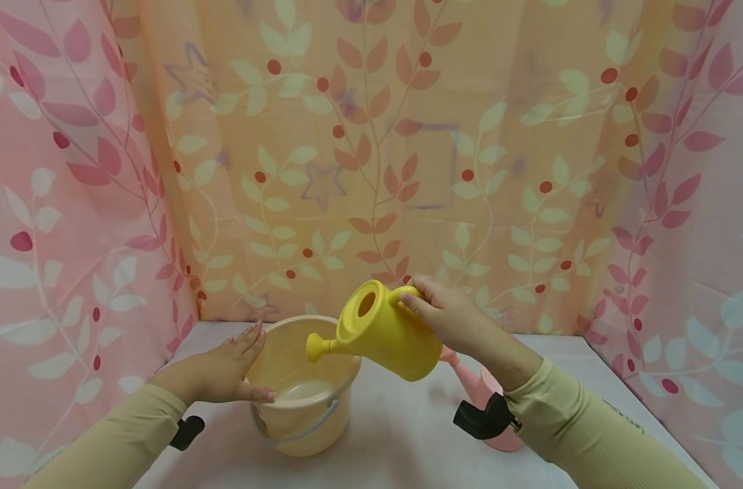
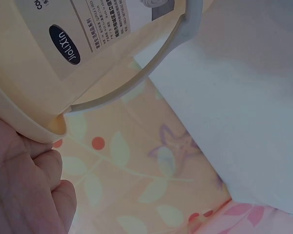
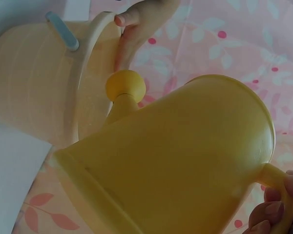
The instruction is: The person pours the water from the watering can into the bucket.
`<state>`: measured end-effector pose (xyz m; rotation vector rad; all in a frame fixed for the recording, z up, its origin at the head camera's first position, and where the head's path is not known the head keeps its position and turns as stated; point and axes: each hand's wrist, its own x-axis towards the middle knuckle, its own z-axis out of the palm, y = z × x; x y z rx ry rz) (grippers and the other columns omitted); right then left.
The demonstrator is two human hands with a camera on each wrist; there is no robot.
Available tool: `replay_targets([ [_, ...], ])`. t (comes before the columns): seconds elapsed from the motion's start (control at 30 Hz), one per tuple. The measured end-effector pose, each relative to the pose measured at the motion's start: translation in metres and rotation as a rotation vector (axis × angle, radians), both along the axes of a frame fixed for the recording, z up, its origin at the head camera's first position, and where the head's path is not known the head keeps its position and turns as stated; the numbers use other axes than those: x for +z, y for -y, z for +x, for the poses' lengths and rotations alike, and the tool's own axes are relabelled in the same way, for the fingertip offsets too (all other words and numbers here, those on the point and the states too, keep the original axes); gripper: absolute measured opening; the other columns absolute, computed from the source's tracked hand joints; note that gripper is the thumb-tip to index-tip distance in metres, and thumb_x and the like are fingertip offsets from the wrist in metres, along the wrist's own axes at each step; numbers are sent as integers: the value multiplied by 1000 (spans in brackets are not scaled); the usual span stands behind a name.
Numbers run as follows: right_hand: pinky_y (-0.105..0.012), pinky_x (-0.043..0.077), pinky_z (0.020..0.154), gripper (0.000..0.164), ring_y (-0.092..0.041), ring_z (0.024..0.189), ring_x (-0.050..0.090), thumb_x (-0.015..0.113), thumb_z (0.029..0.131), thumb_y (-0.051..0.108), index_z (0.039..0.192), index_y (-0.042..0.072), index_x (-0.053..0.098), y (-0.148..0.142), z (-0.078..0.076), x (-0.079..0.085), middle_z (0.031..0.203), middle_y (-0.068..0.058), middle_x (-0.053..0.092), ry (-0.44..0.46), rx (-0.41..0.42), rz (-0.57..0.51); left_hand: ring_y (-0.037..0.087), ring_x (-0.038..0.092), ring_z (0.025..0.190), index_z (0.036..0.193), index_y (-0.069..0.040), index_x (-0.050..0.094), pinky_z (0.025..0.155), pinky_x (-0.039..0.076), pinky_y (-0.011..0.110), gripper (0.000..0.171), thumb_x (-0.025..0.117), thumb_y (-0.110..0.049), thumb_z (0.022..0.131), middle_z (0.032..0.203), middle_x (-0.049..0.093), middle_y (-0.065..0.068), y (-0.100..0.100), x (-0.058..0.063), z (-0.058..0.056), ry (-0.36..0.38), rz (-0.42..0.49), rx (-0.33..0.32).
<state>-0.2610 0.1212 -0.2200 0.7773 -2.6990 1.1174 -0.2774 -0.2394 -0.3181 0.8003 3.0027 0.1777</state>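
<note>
My right hand [image 1: 441, 316] grips the handle of a yellow watering can [image 1: 392, 336], holding it in the air tilted toward a cream bucket [image 1: 316, 428]. The can's round spout head [image 1: 315, 347] is over the bucket's opening. In the right wrist view, curled fingers [image 3: 273, 212] wrap the handle, and the can [image 3: 180, 151] covers much of the picture. My left hand [image 1: 221, 367] rests on the bucket's left rim with its fingers extended and the thumb at the near edge. The left wrist view shows the bucket's label [image 2: 83, 34] and its pale handle [image 2: 132, 90].
A pink watering can [image 1: 500, 435] stands on the white tabletop [image 1: 396, 441], partly hidden behind my right forearm. Leaf-patterned curtains [image 1: 371, 170] enclose the back and both sides.
</note>
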Motion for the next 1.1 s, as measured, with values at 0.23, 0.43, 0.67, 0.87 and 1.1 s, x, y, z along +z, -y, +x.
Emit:
replay_targets([
  [0.23,-30,44,67,26,-20,78,51,49,93,37,88,12,52,0,-1,-2,79,-5,51,14,-6,-1,44,13,134,138,14,21,104,16,59,116,49,-76,70,146,11,31,0,0,0,1,-8,7],
  [0.43,-31,43,66,25,-20,76,50,50,93,36,86,12,51,1,-1,-3,76,-4,50,-7,-6,13,44,13,134,139,13,21,104,16,60,117,48,-77,70,147,11,30,-1,1,1,7,-14,12],
  [0.67,-30,44,66,25,-20,77,50,49,93,36,88,12,52,1,-1,-2,78,-5,51,6,0,12,44,12,135,139,13,21,104,15,59,116,48,-77,70,147,11,30,-1,2,2,15,-19,16],
  [0.87,-30,44,66,25,-20,77,50,49,94,36,87,11,51,2,0,-2,78,-5,50,4,1,13,43,12,135,139,12,21,105,14,59,115,50,-75,70,147,11,29,0,-1,0,11,-13,22],
  [1.1,-30,44,67,25,-20,77,50,49,94,35,87,11,51,3,0,-2,78,-5,50,7,-1,9,44,12,135,138,14,21,105,13,59,115,51,-74,71,146,11,31,-2,4,3,27,-2,20],
])
